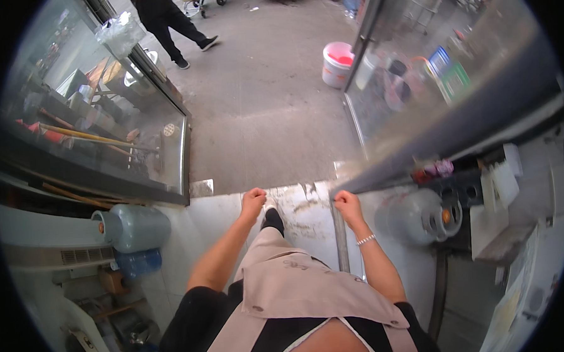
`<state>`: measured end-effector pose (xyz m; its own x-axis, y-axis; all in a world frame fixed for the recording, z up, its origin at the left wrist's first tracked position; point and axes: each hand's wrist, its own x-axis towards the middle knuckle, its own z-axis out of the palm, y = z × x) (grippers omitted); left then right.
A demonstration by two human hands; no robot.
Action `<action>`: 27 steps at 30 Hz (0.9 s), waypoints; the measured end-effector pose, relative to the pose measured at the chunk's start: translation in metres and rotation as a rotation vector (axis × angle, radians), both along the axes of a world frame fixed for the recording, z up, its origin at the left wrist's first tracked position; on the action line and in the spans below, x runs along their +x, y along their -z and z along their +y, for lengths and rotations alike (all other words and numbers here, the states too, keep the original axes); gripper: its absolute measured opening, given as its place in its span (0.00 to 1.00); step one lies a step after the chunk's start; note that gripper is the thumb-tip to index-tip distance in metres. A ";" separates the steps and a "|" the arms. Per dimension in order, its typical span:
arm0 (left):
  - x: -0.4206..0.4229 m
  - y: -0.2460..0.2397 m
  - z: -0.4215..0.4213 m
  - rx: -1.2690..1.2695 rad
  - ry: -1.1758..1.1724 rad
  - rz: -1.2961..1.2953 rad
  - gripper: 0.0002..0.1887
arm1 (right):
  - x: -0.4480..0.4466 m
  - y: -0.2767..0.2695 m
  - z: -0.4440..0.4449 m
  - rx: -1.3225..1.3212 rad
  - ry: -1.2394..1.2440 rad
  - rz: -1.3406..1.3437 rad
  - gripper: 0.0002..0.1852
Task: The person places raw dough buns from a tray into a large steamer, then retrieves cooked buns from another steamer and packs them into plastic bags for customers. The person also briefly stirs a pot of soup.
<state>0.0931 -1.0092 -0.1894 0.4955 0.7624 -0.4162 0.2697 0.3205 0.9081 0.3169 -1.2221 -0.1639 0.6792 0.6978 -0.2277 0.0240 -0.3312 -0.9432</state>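
Note:
My left hand (254, 203) hangs in front of me with its fingers curled in, and I see nothing held in it. Below it, one shoe (269, 205) rests on the white tiled floor (218, 221) by the doorway edge. My right hand (349, 206), with a beaded bracelet (366, 240) at the wrist, is also curled; no object shows in it. A long grey strip (342, 246) runs along the floor just beside and below that hand. A beige apron (296, 284) covers my front.
Glass doors (167, 152) (361, 125) flank the opening. Gas cylinders (140, 228) (409, 216) lie or stand on either side. Outside, a white bucket (336, 67) sits on the concrete at right. A person in dark trousers (167, 27) is at upper left.

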 end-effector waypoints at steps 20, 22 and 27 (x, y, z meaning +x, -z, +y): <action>0.528 -0.136 0.455 1.264 0.612 -0.222 0.23 | 0.381 -0.009 0.634 0.671 -0.135 1.211 0.09; 0.572 -0.141 0.516 1.277 0.541 -0.163 0.25 | 0.428 -0.023 0.702 0.826 -0.231 1.322 0.11; 0.683 -0.137 0.680 1.288 0.410 -0.051 0.30 | 0.533 -0.070 0.852 0.767 -0.178 1.607 0.08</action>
<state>0.7762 -0.3287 -0.0522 0.7727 0.3886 0.5020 0.0968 -0.8536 0.5119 0.8498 -0.3701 -0.0939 0.0519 0.9880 -0.1457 -0.9986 0.0522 -0.0017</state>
